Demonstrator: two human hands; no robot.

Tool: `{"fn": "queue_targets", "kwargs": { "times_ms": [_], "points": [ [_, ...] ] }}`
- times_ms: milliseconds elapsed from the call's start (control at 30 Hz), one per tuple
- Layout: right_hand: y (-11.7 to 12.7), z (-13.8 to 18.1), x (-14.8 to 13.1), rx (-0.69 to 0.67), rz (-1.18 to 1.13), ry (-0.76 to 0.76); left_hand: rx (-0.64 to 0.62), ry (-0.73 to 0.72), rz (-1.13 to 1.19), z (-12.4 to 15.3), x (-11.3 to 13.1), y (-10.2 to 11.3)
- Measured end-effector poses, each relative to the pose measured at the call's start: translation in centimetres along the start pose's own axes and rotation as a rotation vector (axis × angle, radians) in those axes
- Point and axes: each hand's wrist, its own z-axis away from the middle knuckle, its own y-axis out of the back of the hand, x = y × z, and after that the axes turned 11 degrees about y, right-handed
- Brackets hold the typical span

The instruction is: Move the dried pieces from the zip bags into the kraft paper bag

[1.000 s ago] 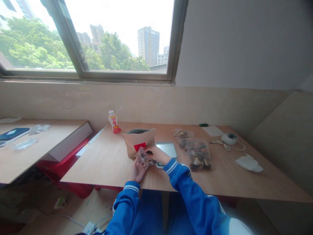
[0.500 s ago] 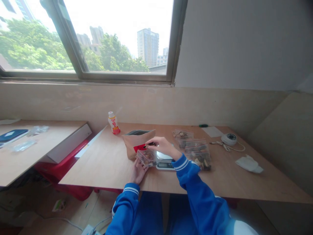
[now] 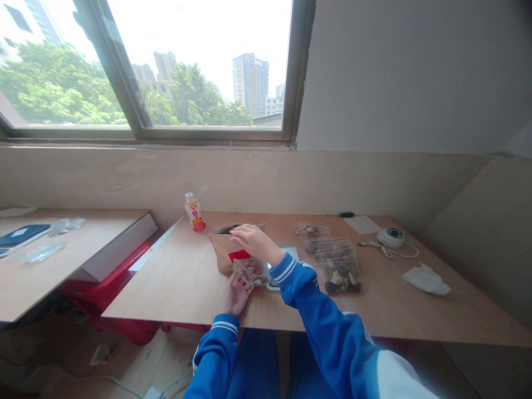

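Observation:
My left hand (image 3: 238,293) holds a small clear zip bag (image 3: 251,272) of brownish dried pieces, its fingers round the bag's lower left side. Behind it a brown kraft paper pouch (image 3: 222,252) with a red label stands upright, its mouth open at the top. My right hand (image 3: 255,242) is over the pouch's mouth, fingers stretched toward the opening; no piece shows in them, and the thumb side is hidden. Under my right forearm lies a digital scale (image 3: 273,285), mostly covered.
Right of the scale lie several clear bags of dried pieces (image 3: 341,277). A white bottle (image 3: 194,211) stands at the back left. Farther right are a white round device with a cable (image 3: 390,237), a paper sheet (image 3: 362,225), a green-handled tool (image 3: 346,214) and a crumpled tissue (image 3: 425,279).
My right hand has moved up and left from above the zip bag to the pouch's mouth. The dark dried piece it pinched is out of sight. My left hand still holds the bag.

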Motion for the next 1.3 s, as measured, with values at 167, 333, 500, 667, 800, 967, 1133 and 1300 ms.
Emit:
{"fn": "queue_targets", "kwargs": {
  "times_ms": [167, 333, 500, 667, 800, 967, 1133, 1300],
  "points": [
    [0.5, 2.7, -1.4, 0.264, -0.058, -0.037, 0.006, -0.019, -0.001, 0.1, 0.0, -0.4],
    [-1.7, 7.4, 0.2, 0.035, -0.253, -0.332, -0.019, -0.029, 0.016, -0.2, 0.0, -0.2],
    [-5.1, 9.5, 1.9, -0.161, -0.253, -0.351, 0.023, -0.005, 0.010, -0.2, -0.1, 0.0],
    [-6.6, 9.3, 2.0, -0.221, -0.123, -0.433, 0.026, -0.042, -0.023, 0.4, -0.3, -0.6],
    [-7.0, 9.6, 1.8, -0.228, -0.092, -0.423, 0.009, -0.099, -0.015, 0.4, -0.4, -0.7],
    [-7.4, 10.3, 2.0, -0.241, -0.109, -0.315, 0.017, -0.115, 0.035, 0.0, -0.4, 0.1],
    [-8.2, 10.3, 2.0, -0.229, -0.090, -0.333, 0.036, -0.096, 0.036, -0.2, -0.5, 0.2],
    [-8.3, 9.7, 1.6, -0.199, -0.108, -0.367, 0.038, -0.100, -0.009, 0.1, -0.5, -0.3]
  ]
}}
